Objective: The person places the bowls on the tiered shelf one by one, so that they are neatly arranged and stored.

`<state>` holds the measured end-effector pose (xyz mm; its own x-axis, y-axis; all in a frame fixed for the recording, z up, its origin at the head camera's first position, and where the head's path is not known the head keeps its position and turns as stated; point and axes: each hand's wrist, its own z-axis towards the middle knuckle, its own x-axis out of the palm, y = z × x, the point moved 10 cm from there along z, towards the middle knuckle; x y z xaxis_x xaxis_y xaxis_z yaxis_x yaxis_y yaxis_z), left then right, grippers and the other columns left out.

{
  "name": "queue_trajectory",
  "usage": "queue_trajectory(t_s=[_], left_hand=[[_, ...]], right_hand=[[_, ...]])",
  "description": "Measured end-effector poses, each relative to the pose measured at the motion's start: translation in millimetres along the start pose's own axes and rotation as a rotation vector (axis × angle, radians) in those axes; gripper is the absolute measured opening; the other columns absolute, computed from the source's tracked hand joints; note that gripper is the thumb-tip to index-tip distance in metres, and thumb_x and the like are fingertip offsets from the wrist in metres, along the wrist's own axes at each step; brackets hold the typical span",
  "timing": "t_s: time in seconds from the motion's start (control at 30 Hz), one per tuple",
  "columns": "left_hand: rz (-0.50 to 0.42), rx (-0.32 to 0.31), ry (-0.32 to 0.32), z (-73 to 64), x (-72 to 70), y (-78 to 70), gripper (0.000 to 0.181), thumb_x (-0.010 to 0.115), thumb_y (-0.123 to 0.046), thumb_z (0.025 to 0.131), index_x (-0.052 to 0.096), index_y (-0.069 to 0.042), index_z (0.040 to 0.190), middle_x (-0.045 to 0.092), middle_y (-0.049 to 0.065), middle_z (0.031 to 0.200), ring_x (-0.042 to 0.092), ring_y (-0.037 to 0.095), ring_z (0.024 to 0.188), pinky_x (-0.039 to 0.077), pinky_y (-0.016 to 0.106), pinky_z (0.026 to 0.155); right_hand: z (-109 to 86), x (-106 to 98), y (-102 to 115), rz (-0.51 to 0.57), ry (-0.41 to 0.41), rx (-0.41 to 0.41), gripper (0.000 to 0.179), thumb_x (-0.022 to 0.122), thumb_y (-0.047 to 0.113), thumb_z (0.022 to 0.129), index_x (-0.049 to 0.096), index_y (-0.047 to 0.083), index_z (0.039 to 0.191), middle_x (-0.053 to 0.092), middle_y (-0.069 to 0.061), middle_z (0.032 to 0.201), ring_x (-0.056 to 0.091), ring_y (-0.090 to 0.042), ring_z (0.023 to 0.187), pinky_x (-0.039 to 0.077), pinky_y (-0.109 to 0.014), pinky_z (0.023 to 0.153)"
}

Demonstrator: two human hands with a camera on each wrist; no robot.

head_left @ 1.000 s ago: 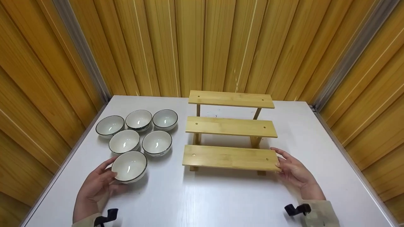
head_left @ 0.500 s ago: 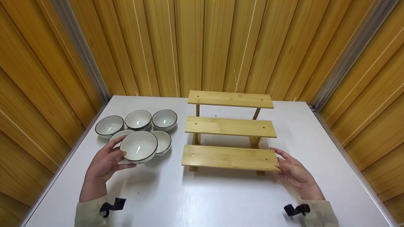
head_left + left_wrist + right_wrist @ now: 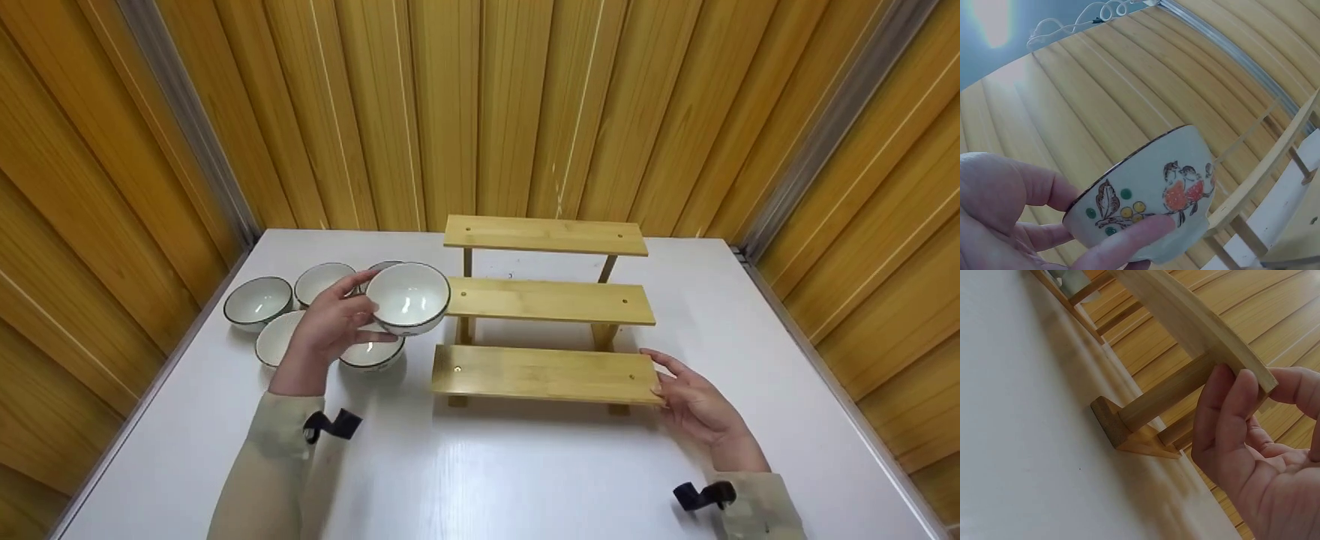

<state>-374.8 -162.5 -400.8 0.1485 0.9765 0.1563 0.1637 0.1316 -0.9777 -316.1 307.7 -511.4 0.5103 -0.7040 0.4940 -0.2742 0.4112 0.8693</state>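
My left hand (image 3: 330,326) holds a white bowl (image 3: 409,296) with a dark rim, raised off the table, its right side overlapping the left end of the middle shelf in the head view. In the left wrist view the bowl (image 3: 1151,191) shows painted birds, leaves and fruit, with the thumb at the rim and fingers under its side. My right hand (image 3: 697,401) grips the right end of the lowest shelf (image 3: 547,373) of a three-tier bamboo stand. Up close in the right wrist view, the fingers (image 3: 1235,405) curl round that board's end (image 3: 1241,354).
Several similar bowls stand at the table's left, among them one bowl (image 3: 259,301) at the outer side; some are partly hidden behind my left arm. Middle shelf (image 3: 555,301) and top shelf (image 3: 544,235) rise behind the lowest one. Wood-panelled walls (image 3: 450,112) enclose the white table (image 3: 525,480).
My left hand has lifted the bowl from the front of the group and carried it right and away from me, up to the stand. The right hand keeps its hold on the shelf.
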Motion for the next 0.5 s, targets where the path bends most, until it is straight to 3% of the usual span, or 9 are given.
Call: queue_trajectory(t_s=[0.3, 0.5], left_hand=[[-0.128, -0.046, 0.093, 38.0, 62.7, -13.4, 0.068, 0.045, 0.008, 0.093, 0.037, -0.012, 0.158, 0.028, 0.021, 0.161, 0.050, 0.043, 0.129, 0.066, 0.050, 0.084], [-0.140, -0.070, 0.093, 66.0, 97.1, -22.3, 0.065, 0.048, 0.009, 0.092, 0.045, -0.012, 0.153, 0.037, 0.018, 0.155, 0.053, 0.040, 0.125, 0.068, 0.042, 0.073]], right_hand=[[-1.7, -3, 0, -0.013, -0.013, 0.000, 0.059, 0.027, -0.012, 0.105, 0.045, 0.022, 0.149, 0.061, 0.000, 0.139, 0.067, -0.012, 0.113, 0.060, -0.018, 0.088], [0.3, -4, 0, -0.071, -0.058, 0.008, 0.056, 0.032, -0.011, 0.104, 0.044, 0.021, 0.149, 0.061, 0.002, 0.138, 0.066, -0.011, 0.113, 0.060, -0.018, 0.089]])
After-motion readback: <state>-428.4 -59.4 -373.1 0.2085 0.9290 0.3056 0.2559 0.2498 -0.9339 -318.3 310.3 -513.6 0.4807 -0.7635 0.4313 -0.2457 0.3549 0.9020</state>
